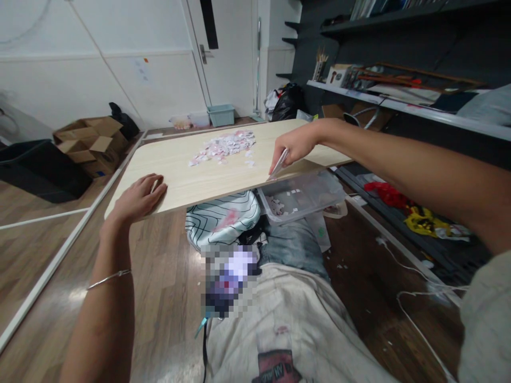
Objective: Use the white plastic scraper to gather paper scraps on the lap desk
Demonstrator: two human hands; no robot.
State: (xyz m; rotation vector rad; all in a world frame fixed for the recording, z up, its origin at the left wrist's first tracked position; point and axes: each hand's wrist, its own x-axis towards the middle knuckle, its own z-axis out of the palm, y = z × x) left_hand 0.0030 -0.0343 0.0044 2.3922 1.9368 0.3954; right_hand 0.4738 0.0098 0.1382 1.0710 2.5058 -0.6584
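Note:
My left hand [140, 198] lies on the near left corner of the pale wooden tabletop [167, 175], fingers stretched out. My right hand [293, 144] is closed around a thin whitish flat strip [279, 162], whose lower end reaches the tabletop's near edge; its exact kind is unclear. Just below that edge is a clear plastic box [307, 199] with small white pieces inside, partly hidden by the tabletop. Beyond my hands, a heap of small white and pink paper pieces [227, 146] is spread over the board, with a few loose ones nearer my right hand.
A patterned fabric item [223, 218] sits under the edge, beside my legs; a pixelated phone-like object [231, 279] lies on my lap. Cardboard boxes [91, 143] and a black bin [40, 167] stand left. Shelves [399, 101] line the right, with white cables [407, 271] across the floor.

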